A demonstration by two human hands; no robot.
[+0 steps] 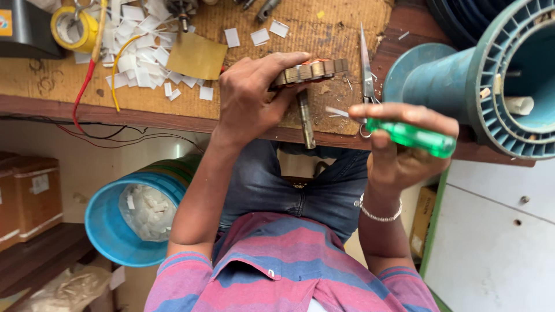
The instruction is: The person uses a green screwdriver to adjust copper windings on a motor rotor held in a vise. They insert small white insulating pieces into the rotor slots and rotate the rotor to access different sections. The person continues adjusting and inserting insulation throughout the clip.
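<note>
A slotted metal motor core point(309, 70) with a steel shaft lies at the near edge of the wooden bench point(52, 86), clamped in the curled fingers of the left hand point(254, 95). The right hand point(399, 144) is closed around one green-handled tool point(411, 136). One pair of scissors point(366, 66) lies just beside the core; one yellow tape roll point(74, 29) sits far left among many white paper slips, one blue bucket point(124, 222) stands below, and two brown boxes point(26, 193) with pale labels sit on a low shelf.
</note>
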